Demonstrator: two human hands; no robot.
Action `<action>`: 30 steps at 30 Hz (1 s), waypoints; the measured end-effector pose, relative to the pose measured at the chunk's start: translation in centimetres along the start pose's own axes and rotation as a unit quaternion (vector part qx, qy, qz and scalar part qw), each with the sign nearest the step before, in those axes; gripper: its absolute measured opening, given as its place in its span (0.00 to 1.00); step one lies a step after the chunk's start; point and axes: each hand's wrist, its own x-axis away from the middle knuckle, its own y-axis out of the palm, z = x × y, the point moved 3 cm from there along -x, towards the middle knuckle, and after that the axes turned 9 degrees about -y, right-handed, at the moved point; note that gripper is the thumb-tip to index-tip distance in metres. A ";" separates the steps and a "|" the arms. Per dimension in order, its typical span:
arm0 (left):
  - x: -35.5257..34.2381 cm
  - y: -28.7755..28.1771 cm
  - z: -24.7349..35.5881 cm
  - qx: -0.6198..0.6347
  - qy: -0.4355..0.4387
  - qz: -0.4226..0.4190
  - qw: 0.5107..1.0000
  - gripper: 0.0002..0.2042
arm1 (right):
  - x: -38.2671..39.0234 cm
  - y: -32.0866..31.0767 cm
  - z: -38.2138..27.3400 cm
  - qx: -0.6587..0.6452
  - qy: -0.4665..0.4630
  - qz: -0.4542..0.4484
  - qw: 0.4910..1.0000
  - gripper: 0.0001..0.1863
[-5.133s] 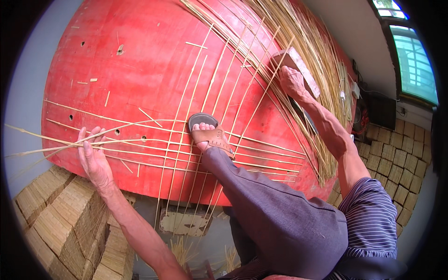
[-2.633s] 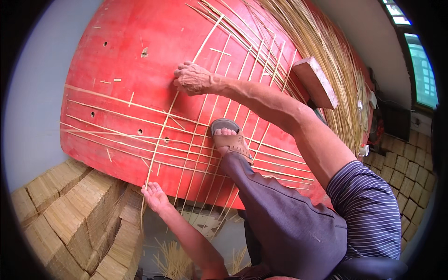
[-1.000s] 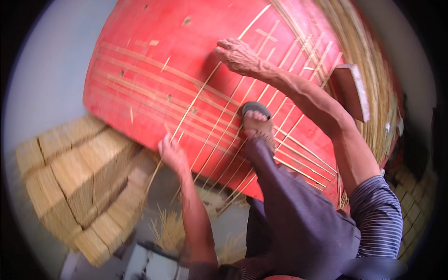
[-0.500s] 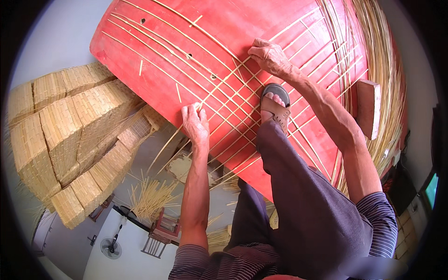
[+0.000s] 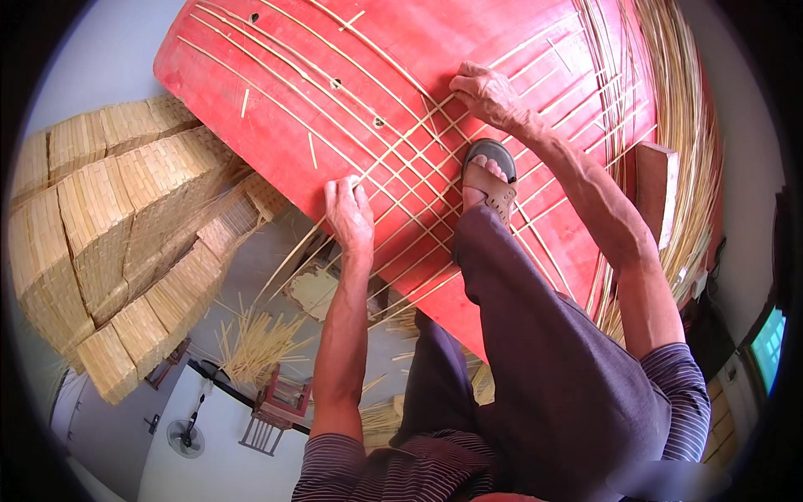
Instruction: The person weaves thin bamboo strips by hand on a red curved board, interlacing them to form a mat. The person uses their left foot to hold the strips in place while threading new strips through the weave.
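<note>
My left hand [image 5: 350, 213] is closed on a pale split-cane strip [image 5: 393, 144] near the red board's [image 5: 276, 151] front edge. Farther along the same strip, my right hand [image 5: 481, 92] has curled fingers pressed round it against the board. Long strips cross in an open grid [image 5: 422, 167] between the hands. My sandalled foot [image 5: 489, 171] stands on the grid just below my right hand, toes showing. What lies under the curled fingers is largely hidden.
A brick-like block [image 5: 655, 192] rests beside a long bundle of loose strips [image 5: 686, 117] at the right. Stacked woven cane pieces [image 5: 125, 226] stand left of the board. Below are scattered offcuts [image 5: 259, 343], a wooden stool [image 5: 276, 402] and a fan [image 5: 186, 435].
My right hand has left the block for the strip. My left hand has moved from the left-hand strips onto that same crossing strip. The view has swung round; little differs from half a second ago.
</note>
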 end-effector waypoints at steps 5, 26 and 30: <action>-3.2 -0.9 -1.7 0.076 -0.181 -0.028 0.980 0.18 | -2.8 0.1 -3.2 0.023 0.059 -0.010 0.998 0.06; -11.6 -3.0 1.7 0.370 -0.340 -0.136 0.854 0.19 | -8.1 4.6 -5.9 -0.069 0.332 -0.164 0.926 0.11; -13.3 -3.1 -0.2 0.319 -0.392 -0.050 0.862 0.28 | -8.8 4.6 -5.4 -0.110 0.342 -0.149 0.921 0.09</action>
